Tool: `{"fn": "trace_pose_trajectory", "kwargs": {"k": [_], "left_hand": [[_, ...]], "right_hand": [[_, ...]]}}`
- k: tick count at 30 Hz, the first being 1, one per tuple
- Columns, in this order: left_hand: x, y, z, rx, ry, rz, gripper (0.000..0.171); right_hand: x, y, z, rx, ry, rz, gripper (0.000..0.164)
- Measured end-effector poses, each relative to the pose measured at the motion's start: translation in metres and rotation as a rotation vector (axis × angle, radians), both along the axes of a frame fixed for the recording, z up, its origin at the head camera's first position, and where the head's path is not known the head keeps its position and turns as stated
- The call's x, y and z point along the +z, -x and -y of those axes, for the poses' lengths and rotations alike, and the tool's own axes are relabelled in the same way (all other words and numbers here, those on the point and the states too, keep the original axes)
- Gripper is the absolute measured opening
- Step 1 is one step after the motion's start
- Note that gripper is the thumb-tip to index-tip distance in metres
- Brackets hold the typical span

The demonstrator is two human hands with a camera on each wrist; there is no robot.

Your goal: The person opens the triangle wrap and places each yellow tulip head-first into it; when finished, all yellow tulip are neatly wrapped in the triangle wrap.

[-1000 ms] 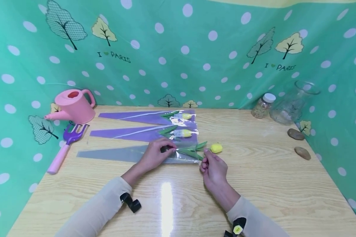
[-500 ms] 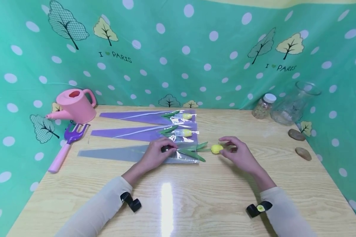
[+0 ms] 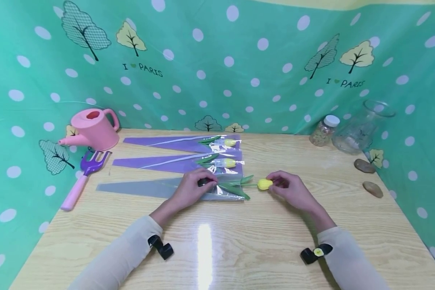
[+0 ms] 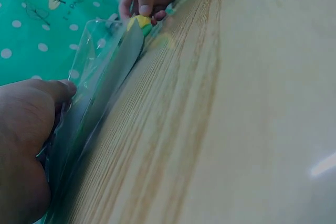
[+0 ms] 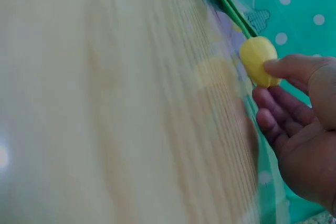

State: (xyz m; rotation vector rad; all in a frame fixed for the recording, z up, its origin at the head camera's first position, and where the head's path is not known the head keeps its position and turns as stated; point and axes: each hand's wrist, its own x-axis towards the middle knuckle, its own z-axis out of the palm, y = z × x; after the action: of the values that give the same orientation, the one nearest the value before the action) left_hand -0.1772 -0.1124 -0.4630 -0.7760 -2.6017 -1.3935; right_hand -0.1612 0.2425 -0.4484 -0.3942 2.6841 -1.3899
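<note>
In the head view, my right hand (image 3: 293, 191) pinches the yellow head of a tulip (image 3: 264, 184) between thumb and fingers. The tulip's green leaves (image 3: 235, 190) lie partly inside a long clear-and-grey flower sleeve (image 3: 137, 189), while its bloom sticks out past the sleeve's wide right end. My left hand (image 3: 193, 187) grips the sleeve near its middle. Seen from the left wrist, the thumb lies along the edge of the clear film (image 4: 84, 87). The right wrist view shows the thumb on the side of the yellow bloom (image 5: 258, 59).
Behind lie two purple sleeves (image 3: 148, 162), each holding a yellow tulip. A pink watering can (image 3: 94, 131) and a toy fork (image 3: 81, 179) stand and lie at left. At right are a jar with a white lid (image 3: 323, 131), a glass vase (image 3: 353, 135) and two stones (image 3: 372, 189).
My right hand has let go by the tulip's leaves, moved right and taken hold of the yellow bloom. The left hand stays on the sleeve.
</note>
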Motion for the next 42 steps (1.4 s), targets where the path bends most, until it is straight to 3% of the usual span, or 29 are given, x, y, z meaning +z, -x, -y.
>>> {"fn": "trace_pose_trajectory", "kwargs": {"k": [8,14,21,29,36,42], "left_hand": [[0.001,0.0,0.001,0.004,-0.004,0.015,0.01],[0.002,-0.001,-0.001,-0.004,-0.007,0.018,0.01],[0.002,-0.003,0.0,-0.005,0.002,0.018,0.011],[0.002,-0.003,0.0,-0.022,0.011,0.01,0.011],[0.0,-0.003,-0.001,-0.032,0.044,0.023,0.011],[0.001,-0.005,-0.003,-0.02,0.061,-0.011,0.02]], "right_hand": [[0.002,-0.011,0.031,0.015,0.125,0.027,0.029],[0.0,-0.01,0.049,0.048,0.176,0.046,0.029],[-0.004,-0.006,0.064,0.065,0.217,0.128,0.029],[-0.009,0.001,0.075,0.111,0.232,0.142,0.028],[-0.006,0.001,0.068,0.107,0.213,0.163,0.026],[0.011,0.003,0.03,0.03,0.22,0.152,0.023]]}}
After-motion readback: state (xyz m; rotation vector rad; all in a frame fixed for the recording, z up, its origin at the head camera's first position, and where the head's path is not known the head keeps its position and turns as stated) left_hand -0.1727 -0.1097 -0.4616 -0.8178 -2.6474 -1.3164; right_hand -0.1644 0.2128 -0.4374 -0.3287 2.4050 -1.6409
